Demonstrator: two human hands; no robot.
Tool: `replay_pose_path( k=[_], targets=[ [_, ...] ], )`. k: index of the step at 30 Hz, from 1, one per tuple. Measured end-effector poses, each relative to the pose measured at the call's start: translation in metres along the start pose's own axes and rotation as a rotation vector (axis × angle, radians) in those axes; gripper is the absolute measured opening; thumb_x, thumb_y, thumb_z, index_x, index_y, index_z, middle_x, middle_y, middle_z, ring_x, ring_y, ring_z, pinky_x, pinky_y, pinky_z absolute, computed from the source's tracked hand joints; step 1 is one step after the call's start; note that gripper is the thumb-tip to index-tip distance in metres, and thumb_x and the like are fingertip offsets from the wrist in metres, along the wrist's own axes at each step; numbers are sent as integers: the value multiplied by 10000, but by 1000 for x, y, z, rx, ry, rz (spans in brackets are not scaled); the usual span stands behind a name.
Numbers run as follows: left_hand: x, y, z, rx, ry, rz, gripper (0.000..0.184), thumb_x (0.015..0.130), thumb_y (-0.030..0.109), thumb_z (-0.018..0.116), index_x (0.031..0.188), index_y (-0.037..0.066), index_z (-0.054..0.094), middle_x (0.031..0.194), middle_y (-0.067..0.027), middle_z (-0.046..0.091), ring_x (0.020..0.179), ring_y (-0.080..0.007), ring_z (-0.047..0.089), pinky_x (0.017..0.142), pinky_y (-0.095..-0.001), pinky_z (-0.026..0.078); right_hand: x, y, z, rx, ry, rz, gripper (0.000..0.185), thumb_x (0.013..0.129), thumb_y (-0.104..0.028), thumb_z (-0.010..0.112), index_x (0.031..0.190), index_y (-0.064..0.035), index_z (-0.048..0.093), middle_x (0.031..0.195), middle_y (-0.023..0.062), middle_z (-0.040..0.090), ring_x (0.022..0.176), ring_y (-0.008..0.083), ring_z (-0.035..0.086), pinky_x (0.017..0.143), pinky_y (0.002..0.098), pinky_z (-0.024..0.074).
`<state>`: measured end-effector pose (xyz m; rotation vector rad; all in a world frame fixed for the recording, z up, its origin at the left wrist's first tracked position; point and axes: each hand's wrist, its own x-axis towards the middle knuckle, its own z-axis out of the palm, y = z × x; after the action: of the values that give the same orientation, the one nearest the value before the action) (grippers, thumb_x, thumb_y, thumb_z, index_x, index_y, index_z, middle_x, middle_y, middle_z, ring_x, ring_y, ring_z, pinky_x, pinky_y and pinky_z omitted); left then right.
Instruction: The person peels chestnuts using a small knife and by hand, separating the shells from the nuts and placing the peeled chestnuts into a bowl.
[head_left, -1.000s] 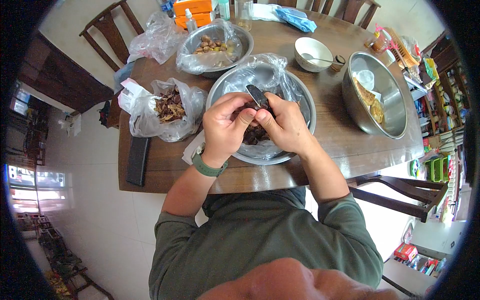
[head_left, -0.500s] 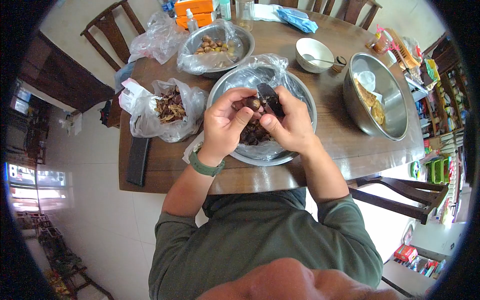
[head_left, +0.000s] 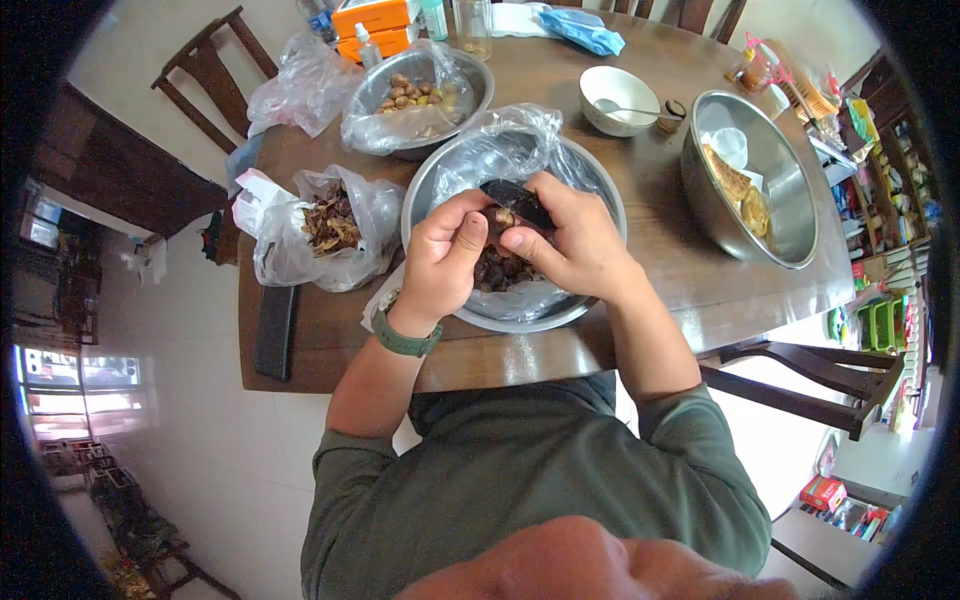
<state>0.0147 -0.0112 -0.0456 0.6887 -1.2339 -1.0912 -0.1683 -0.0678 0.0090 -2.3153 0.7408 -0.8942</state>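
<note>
Over a metal basin (head_left: 413, 215) lined with clear plastic, both of my hands work close together. My left hand (head_left: 445, 258), below a green watch strap, is closed around a brown chestnut (head_left: 503, 217), which the fingers partly hide. My right hand (head_left: 588, 245) grips a dark, flat, knife-like tool (head_left: 520, 203). The tool lies across the top of the chestnut, and its working edge cannot be made out. Dark brown shells (head_left: 500, 272) lie in the basin beneath the hands.
Behind stands a smaller metal bowl (head_left: 483, 100) holding chestnuts (head_left: 408, 92). At left are a plastic bag (head_left: 375, 225) of husks and a black phone-like slab (head_left: 275, 333). A white bowl (head_left: 618, 84) with a spoon and a large tilted steel bowl (head_left: 735, 250) stand at right.
The dark tool has swung from a steep angle to a flatter one and now covers more of the chestnut. My hands are closer together. The whole view has shifted slightly.
</note>
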Motion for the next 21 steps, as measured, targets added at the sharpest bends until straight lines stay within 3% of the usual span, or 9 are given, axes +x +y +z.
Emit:
replay_pose_path(
  k=[1,4,7,10,21],
  targets=[
    [-1,-2,-2,55,-2,-12,279,1024,214,473,1141,-32,535,1065,-117,639,996,-191,625,912,-341,504,0,-1,1,-5,-5,2,415,845,-404,699,965,-43,535,760,200,636,739,424,634,623,468,489],
    [0,0,1,51,6,-5,274,1027,228,466,1111,-22,542,1023,-93,636,935,-158,617,846,-312,514,1,-2,4,-10,-12,5,406,851,-402,693,937,-42,526,758,204,635,736,433,630,616,479,487],
    [2,8,7,-28,28,-45,269,1012,255,520,1063,1,592,880,-8,602,725,-63,524,669,-210,457,0,1,8,22,-12,12,382,868,-381,674,923,-38,515,742,209,626,732,443,623,614,488,485],
    [-1,14,11,-48,84,-140,269,1008,251,529,1085,1,591,863,2,597,688,-43,500,624,-193,438,0,2,13,55,-29,22,357,888,-357,652,919,-32,508,716,215,612,728,451,616,613,494,481],
    [-3,10,10,-81,136,-66,326,1000,232,550,1178,-37,597,808,28,573,632,-18,430,540,-181,362,1,-13,16,3,-22,42,342,909,-334,625,893,-14,506,674,232,596,689,451,610,587,498,471]
  ],
)
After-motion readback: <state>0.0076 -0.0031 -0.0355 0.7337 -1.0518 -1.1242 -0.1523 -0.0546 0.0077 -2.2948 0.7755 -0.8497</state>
